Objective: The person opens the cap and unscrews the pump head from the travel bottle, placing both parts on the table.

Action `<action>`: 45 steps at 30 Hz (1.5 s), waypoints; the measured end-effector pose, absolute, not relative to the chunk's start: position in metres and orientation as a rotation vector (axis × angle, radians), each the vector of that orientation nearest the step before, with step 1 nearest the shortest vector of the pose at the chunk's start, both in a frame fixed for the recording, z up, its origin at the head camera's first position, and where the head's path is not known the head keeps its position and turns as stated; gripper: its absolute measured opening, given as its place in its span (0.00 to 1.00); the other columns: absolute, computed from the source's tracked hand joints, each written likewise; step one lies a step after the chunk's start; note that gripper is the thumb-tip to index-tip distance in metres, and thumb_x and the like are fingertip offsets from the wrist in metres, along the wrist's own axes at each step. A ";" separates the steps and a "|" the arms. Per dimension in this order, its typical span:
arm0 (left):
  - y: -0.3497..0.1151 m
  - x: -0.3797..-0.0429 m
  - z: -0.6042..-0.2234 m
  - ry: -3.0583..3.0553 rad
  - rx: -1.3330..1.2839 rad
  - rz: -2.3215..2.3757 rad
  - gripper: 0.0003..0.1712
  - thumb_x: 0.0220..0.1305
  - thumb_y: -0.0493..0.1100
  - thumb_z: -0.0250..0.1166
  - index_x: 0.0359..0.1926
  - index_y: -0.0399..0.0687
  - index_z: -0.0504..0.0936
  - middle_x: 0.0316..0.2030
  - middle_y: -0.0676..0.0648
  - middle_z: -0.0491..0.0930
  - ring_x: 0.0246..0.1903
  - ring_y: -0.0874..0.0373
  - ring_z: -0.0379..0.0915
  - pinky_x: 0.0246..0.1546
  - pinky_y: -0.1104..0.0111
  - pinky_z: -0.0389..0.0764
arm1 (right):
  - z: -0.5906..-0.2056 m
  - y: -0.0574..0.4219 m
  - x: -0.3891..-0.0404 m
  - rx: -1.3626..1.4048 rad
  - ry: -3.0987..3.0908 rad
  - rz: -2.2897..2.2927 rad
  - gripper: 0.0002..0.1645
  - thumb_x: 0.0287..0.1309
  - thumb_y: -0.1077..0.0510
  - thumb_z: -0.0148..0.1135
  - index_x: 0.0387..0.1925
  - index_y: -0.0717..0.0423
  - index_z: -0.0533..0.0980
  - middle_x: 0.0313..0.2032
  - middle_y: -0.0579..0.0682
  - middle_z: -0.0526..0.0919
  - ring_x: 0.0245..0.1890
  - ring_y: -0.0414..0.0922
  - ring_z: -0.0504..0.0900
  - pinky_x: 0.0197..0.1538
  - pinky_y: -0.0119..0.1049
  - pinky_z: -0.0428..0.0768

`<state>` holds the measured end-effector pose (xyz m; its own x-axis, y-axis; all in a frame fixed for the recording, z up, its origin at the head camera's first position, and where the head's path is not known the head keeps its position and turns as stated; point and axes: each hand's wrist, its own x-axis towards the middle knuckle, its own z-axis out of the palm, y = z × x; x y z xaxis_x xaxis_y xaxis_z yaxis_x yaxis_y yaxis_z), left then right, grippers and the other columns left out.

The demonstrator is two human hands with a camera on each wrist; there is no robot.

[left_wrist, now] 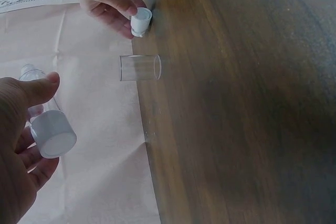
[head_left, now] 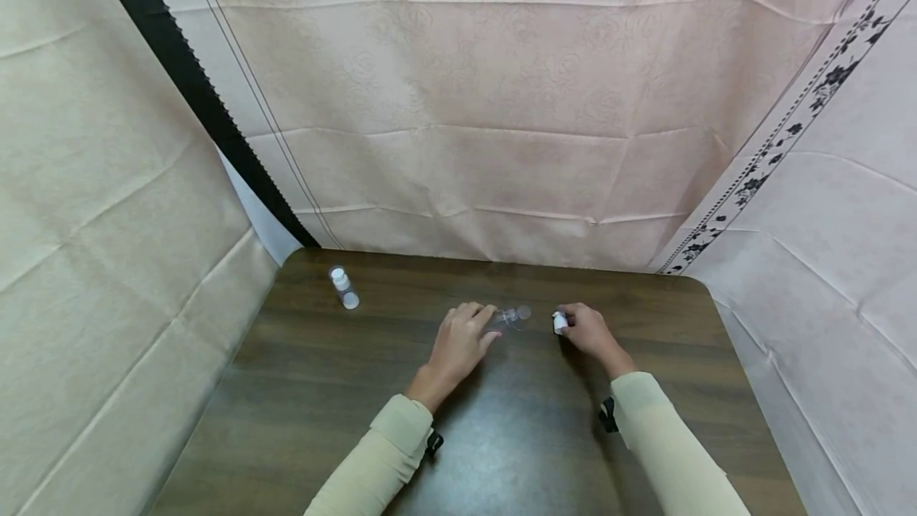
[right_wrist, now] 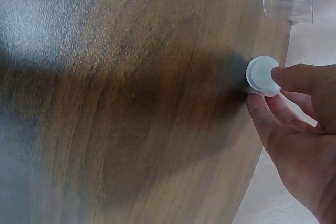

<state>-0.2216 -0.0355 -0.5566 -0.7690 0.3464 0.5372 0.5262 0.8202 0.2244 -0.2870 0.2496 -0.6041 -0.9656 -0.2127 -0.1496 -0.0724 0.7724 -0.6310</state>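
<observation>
My left hand (head_left: 458,338) holds a small clear bottle (left_wrist: 52,134) between thumb and fingers. Its broad white end faces the left wrist camera, and its clear part lies partly behind the thumb. Between my two hands an open clear plastic cylinder (left_wrist: 140,68) stands on the table, just beyond my left fingertips in the head view. My right hand (head_left: 589,331) pinches a small white cap (right_wrist: 262,74) by its sides, close over the tabletop. Its round face, with a recessed centre, shows in the right wrist view.
Another small clear and white bottle (head_left: 344,287) stands near the back left corner of the brown wooden table (head_left: 301,404). Pale cloth (head_left: 466,102) hangs along the table's back edge and at both sides.
</observation>
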 end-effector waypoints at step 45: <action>-0.034 -0.266 -0.555 -2.666 -0.605 -0.881 0.23 0.67 0.42 0.72 0.58 0.39 0.75 0.52 0.42 0.80 0.50 0.50 0.83 0.48 0.63 0.86 | -0.570 0.259 -0.270 -0.356 2.860 -0.939 0.36 0.65 0.65 0.65 0.73 0.57 0.68 0.69 0.67 0.69 0.62 0.65 0.78 0.57 0.60 0.81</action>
